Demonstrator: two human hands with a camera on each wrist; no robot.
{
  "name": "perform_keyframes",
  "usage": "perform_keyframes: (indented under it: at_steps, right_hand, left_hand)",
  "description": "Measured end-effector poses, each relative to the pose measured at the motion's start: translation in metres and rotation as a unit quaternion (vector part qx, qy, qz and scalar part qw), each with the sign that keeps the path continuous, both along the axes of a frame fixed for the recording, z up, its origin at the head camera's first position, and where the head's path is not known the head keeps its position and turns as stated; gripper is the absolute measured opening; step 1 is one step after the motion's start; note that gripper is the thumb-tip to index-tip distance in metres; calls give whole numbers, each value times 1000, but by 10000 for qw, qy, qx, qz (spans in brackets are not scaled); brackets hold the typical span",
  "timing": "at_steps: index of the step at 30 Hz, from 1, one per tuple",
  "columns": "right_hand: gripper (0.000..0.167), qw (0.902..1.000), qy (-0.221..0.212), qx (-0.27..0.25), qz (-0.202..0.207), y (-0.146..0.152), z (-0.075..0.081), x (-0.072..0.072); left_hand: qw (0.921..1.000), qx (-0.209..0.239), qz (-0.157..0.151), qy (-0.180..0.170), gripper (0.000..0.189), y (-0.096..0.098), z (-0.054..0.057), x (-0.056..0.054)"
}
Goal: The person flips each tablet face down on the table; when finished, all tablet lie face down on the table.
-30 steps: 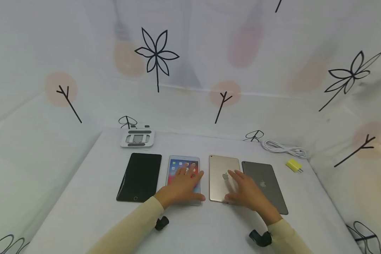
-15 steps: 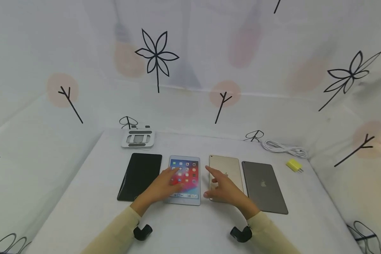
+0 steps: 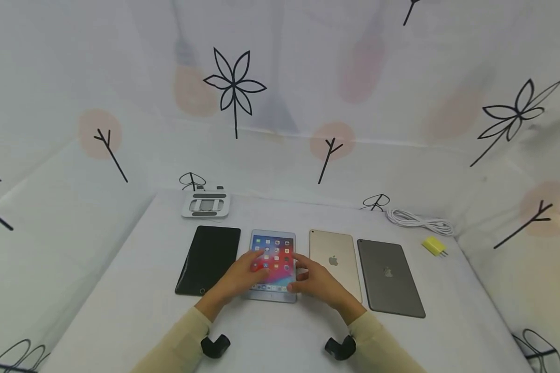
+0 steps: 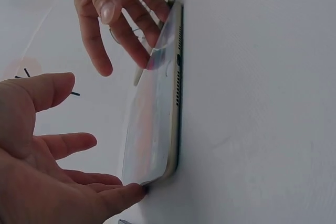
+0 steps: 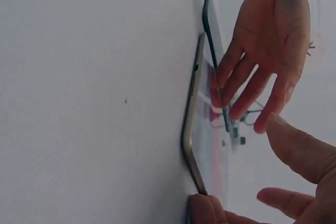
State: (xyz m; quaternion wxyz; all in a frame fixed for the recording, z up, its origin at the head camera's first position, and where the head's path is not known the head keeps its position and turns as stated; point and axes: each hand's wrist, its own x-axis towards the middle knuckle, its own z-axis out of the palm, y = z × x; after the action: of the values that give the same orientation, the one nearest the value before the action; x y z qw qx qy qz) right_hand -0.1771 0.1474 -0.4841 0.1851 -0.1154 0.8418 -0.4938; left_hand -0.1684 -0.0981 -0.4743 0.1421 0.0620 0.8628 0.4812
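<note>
A white-framed tablet [image 3: 280, 264] lies screen up on the white table, its lit screen full of app icons. My left hand [image 3: 239, 274] is at its left edge, with thumb and index finger spread over the screen; in the left wrist view the lowest fingertips of the left hand [image 4: 63, 177] meet the tablet's [image 4: 149, 129] rim. From the other side comes my right hand [image 3: 321, 282], fingers loosely bent at the right edge. The right wrist view has the right hand's fingertips [image 5: 207, 208] at the tablet's near corner, its thumb raised above.
Left of the lit tablet lies a black tablet [image 3: 212, 254]. To the right are a gold tablet [image 3: 333, 243] and a dark grey tablet [image 3: 392, 280], both back up. A white stand [image 3: 207, 204], a coiled white cable [image 3: 420, 223] and a yellow plug adapter [image 3: 433, 246] sit farther back.
The left hand has drawn back from over the screen to the lit tablet's left edge. My right hand has moved left, off the gold tablet, to the lit tablet's right edge.
</note>
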Motion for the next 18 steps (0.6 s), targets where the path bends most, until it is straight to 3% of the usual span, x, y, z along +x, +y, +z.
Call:
perform_keyframes:
  at_steps: [5, 10, 18]
  right_hand:
    - [74, 9978, -344, -561, -69, -3, -1, -1]
    - [75, 9889, -914, -1156, -195, -2, -1, -1]
    - [79, 9797, -1054, -1642, -467, 2, -5, 2]
  left_hand:
    - [9994, 295, 87, -186, 65, 1, 2, 1]
    - [9979, 574, 13, -299, 64, 3, 1, -1]
    - [9970, 670, -79, -368, 69, 12, 1, -4]
